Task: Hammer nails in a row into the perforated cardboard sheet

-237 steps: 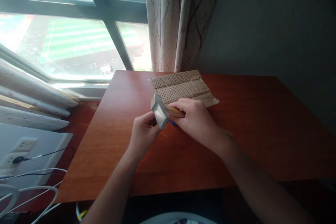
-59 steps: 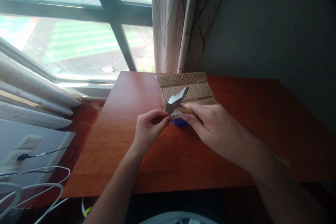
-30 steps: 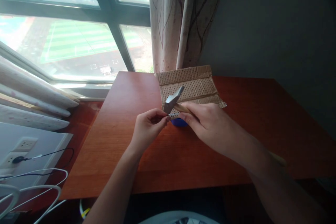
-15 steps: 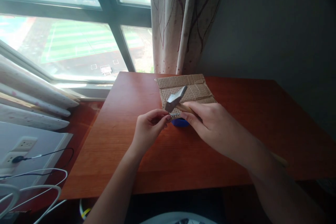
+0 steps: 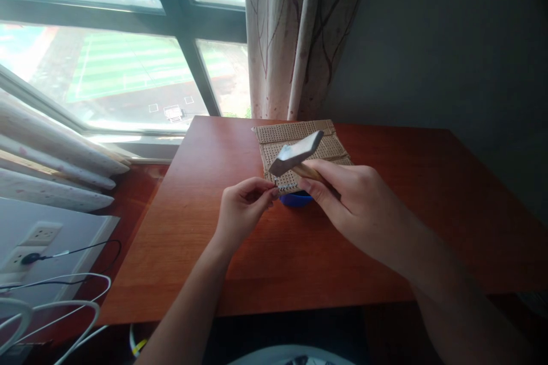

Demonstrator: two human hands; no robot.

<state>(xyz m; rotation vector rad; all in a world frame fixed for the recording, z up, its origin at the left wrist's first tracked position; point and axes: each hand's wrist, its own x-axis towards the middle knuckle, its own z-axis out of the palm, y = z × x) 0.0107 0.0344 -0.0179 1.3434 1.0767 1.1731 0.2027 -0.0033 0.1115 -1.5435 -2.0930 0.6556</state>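
My right hand (image 5: 342, 194) is closed around the wooden handle of a hammer (image 5: 296, 154), its metal head tilted above the near part of a brown cardboard sheet (image 5: 295, 134) dotted with rows of holes. At the sheet's near left corner my left hand (image 5: 248, 202) pinches with thumb and forefinger; what lies between the fingertips is too small to make out. Along the near edge sits a short row of small shiny bits, perhaps nails. A blue container (image 5: 295, 199) shows partly beneath the sheet's near edge.
The sheet and container are on a reddish-brown wooden table (image 5: 180, 274). Behind stand a window and a patterned curtain (image 5: 274, 40). White cables (image 5: 92, 305) and a wall socket (image 5: 43, 234) are at the left, past the table's edge.
My right hand has lifted the hammer slightly up and to the right, away from the left fingertips. My left hand stays in place at the corner.
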